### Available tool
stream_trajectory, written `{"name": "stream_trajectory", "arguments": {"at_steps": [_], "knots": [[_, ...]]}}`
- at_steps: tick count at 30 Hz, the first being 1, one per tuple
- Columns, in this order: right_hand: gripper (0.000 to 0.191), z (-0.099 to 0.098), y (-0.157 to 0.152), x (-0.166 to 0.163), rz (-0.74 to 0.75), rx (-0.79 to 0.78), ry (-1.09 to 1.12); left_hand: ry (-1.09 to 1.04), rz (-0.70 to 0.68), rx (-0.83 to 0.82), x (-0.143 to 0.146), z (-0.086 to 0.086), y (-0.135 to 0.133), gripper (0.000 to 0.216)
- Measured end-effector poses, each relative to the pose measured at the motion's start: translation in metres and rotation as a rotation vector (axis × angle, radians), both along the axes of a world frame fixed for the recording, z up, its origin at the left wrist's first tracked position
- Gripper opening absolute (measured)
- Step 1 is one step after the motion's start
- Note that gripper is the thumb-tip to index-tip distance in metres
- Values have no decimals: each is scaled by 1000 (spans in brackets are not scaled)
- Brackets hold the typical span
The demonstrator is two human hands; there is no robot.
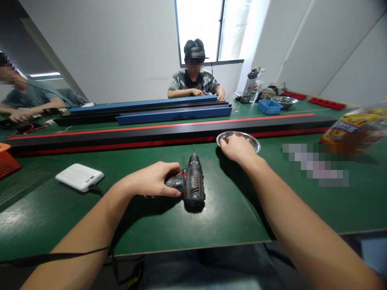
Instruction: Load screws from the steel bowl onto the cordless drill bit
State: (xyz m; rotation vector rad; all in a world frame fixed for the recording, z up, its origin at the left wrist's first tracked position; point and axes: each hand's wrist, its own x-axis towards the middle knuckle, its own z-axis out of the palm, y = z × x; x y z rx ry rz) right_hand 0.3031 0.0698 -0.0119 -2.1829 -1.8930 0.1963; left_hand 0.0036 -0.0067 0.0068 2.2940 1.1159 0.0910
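My left hand (160, 181) is wrapped around the handle of a black cordless drill (194, 185). The drill lies on its side on the green table, its thin bit pointing away from me. Farther forward and to the right, my right hand (238, 149) is in a shallow round metal bowl (256, 144), fingers curled down inside it. The back of the hand hides the fingertips and whatever they may pinch. Just behind the bowl runs a long black bar with red edges (145, 135).
A white power bank (79, 177) with a cable lies left. Blue bars (172, 116) lie beyond the black one. An orange basket (7, 161) is far left, a snack bag (353, 129) right, a blue tray (269, 107) behind. Two people sit across and at left.
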Motion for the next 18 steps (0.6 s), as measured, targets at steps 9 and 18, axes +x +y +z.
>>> {"name": "stream_trajectory", "arguments": {"at_steps": [9, 18], "knots": [[35, -5, 0, 3, 22, 237, -71, 19, 5, 12, 0, 0, 0, 40], [35, -7, -1, 6, 80, 331, -49, 25, 14, 12, 0, 1, 0, 41]]}}
